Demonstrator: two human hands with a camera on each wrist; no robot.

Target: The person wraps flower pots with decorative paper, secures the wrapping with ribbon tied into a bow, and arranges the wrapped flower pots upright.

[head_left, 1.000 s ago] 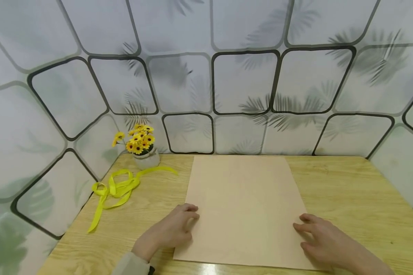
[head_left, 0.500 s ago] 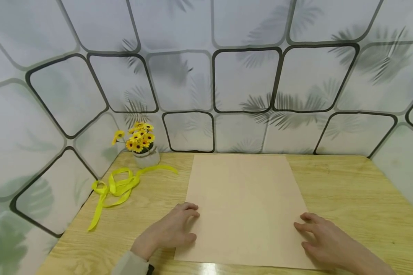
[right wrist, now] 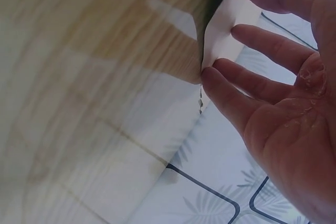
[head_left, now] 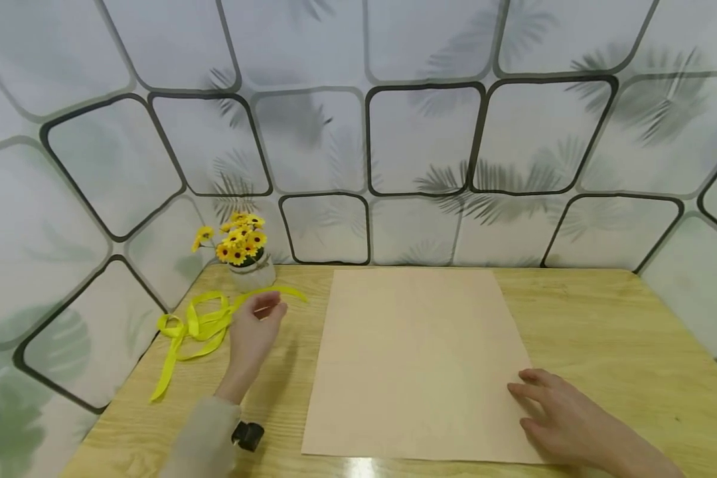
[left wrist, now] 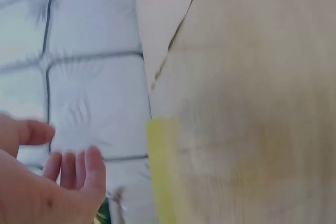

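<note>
A large pale pink sheet of paper [head_left: 418,372] lies flat on the wooden table. At its right edge my right hand [head_left: 564,411] rests with spread fingers, the fingertips touching the sheet in the right wrist view. My left hand [head_left: 255,338] is raised over the table, left of the sheet, with relaxed, slightly bent fingers and nothing in them. Beside and beyond it lies a loosely looped yellow ribbon [head_left: 200,325], partly hidden by the hand. In the left wrist view the ribbon's end [left wrist: 160,166] shows apart from the fingers.
A small pot of yellow flowers [head_left: 251,259] stands at the back left of the wooden table [head_left: 621,345]. Behind and at both sides hangs a patterned cloth or wall covering [head_left: 424,139]. A dark strap or device [head_left: 247,435] is on the left wrist.
My left hand has left the sheet's left edge and moved up and left toward the ribbon and flower pot. The right hand stays at the sheet's right edge.
</note>
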